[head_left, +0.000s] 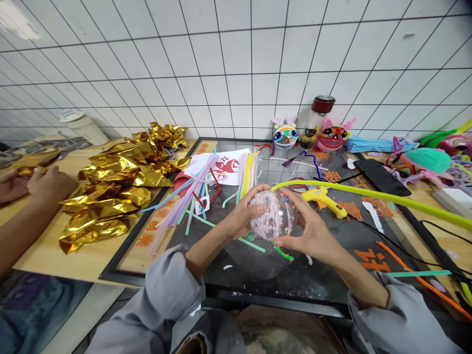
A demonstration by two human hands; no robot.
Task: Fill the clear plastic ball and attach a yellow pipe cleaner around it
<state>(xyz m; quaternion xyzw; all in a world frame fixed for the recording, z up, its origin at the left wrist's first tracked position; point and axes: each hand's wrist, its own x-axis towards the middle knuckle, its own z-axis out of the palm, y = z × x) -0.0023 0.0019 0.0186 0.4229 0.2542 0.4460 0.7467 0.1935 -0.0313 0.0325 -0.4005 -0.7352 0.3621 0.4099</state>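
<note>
Between my two hands is a clear plastic ball (275,216), its left part covered in pale pink fuzzy strips. My left hand (248,212) grips its left side, the thumb lying across the pink part. Around the right side curls my right hand (313,228), thumb below and fingers on top. A long yellow pipe cleaner (368,189) runs from the top of the ball off to the right; whether my right fingers hold it I cannot tell. Just beyond the right hand lies a yellow glue gun (326,199). A small green twisted pipe cleaner (283,253) shows under the ball.
Lilac and other pipe cleaners (184,201) lie left on the black framed board (228,275). Finished decorated balls (285,133) and a red-lidded bottle (317,115) stand by the wall. Gold foil (121,172) and another person's hands (47,184) are left. A black phone (383,177) lies right.
</note>
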